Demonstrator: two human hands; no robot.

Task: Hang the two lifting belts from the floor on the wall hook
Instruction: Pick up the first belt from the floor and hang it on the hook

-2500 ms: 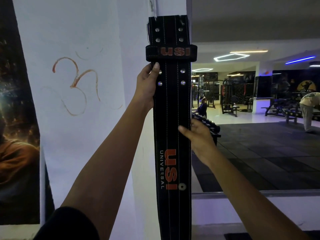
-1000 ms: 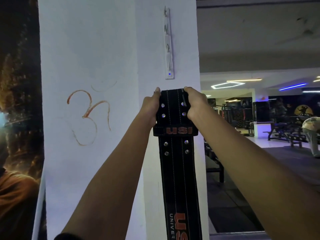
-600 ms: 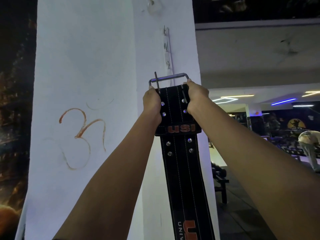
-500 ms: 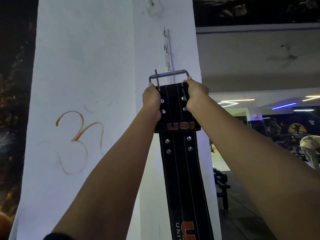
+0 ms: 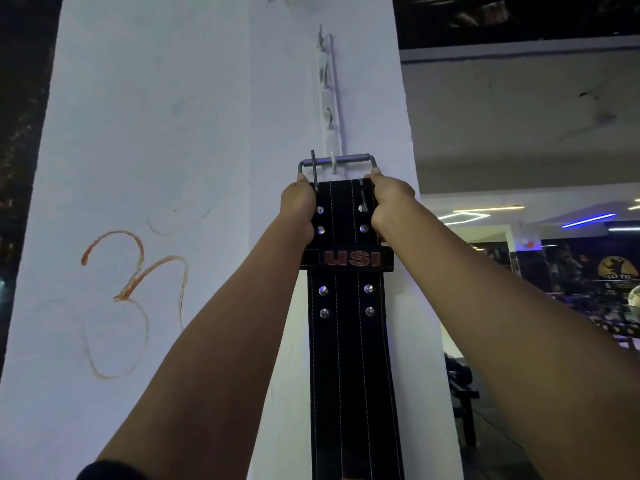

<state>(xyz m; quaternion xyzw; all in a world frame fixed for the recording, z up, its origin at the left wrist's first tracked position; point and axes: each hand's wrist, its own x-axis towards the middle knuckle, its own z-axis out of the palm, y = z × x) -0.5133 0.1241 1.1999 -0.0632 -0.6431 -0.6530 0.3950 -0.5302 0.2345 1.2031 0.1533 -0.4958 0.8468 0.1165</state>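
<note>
A black lifting belt [image 5: 349, 358] with white stitching and a red USI label hangs straight down against a white pillar. My left hand [image 5: 299, 211] grips its top left edge and my right hand [image 5: 388, 202] grips its top right edge. The belt's metal buckle [image 5: 337, 161] stands above my hands, its bar level with the lowest hook of the white wall hook rack [image 5: 329, 98]; that hook's tip shows in front of the bar. Only one belt is in view.
The white pillar [image 5: 156, 150] carries an orange painted symbol at the left. To the right opens a dim gym hall with ceiling lights [image 5: 588, 220], benches and equipment [image 5: 460, 386] low on the floor.
Both hands have lifted the belt's top end up the pillar, and the buckle bar now sits at the lowest hook instead of below the rack.
</note>
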